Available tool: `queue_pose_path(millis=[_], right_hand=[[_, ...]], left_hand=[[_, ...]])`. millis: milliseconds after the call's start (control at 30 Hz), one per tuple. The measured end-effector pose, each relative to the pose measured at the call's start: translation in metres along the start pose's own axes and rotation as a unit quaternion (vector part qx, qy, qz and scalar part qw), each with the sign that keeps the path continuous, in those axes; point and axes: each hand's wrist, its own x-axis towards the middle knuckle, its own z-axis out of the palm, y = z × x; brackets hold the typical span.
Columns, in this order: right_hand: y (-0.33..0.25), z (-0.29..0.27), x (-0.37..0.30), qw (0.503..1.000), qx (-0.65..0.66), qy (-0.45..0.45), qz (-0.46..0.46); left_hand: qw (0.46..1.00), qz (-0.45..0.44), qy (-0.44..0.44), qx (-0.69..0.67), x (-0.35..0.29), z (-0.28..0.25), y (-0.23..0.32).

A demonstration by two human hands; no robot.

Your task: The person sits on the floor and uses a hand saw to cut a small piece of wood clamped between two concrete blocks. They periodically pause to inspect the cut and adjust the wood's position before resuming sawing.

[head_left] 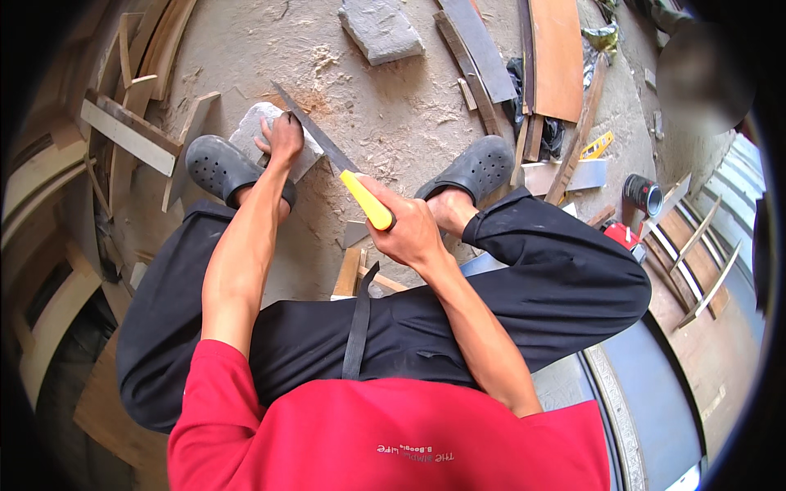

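Observation:
My right hand [409, 225] is wrapped around the yellow handle of a handsaw [365, 199]. The saw's grey blade slants up and to the left, its tip just beyond my left hand. That left hand [281, 141] is on a pale, rough block [306, 160] between my feet, beside the blade. Its fingers are curled, and whatever they pinch is hidden or too small to name. My left clog [217, 168] stands against the block's left side. The right clog [479, 168] is set apart, to the right of the saw.
Another rough block [381, 31] lies farther ahead on the dusty floor, amid shavings. Boards [557, 61] and a yellow level [598, 146] lie ahead on the right, near a dark can [643, 195]. Wooden offcuts [131, 131] crowd the left. Short wood pieces [348, 272] sit between my legs.

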Motion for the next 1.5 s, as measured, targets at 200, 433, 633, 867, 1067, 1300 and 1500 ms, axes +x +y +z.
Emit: queue_pose_path(millis=[200, 433, 633, 867, 1067, 1300, 1500], right_hand=[[-0.017, -0.011, 0.020, 0.996, -0.055, -0.060, 0.026], [-0.017, -0.014, -0.004, 0.999, -0.039, -0.030, -0.008], [-0.009, -0.023, -0.005, 0.999, -0.003, 0.013, -0.029], [-0.011, -0.009, 0.025, 0.997, -0.060, -0.052, 0.013], [-0.006, -0.018, 0.012, 0.999, -0.036, -0.020, -0.021], [-0.012, -0.031, 0.008, 0.999, -0.035, -0.026, -0.030], [-0.023, -0.020, 0.007, 0.991, -0.098, -0.087, 0.041]], left_hand=[[0.996, 0.040, 0.063, 0.058, 0.003, 0.011, -0.014], [0.999, -0.033, -0.009, 0.007, 0.002, -0.005, -0.003], [0.995, -0.070, -0.070, -0.014, 0.005, -0.023, 0.022], [0.998, -0.036, -0.045, 0.009, 0.005, -0.013, 0.010], [0.997, -0.056, -0.052, -0.007, -0.006, -0.030, 0.026], [0.996, -0.059, -0.065, 0.005, -0.008, -0.034, 0.032], [0.993, -0.071, -0.089, 0.008, -0.020, -0.037, 0.031]])
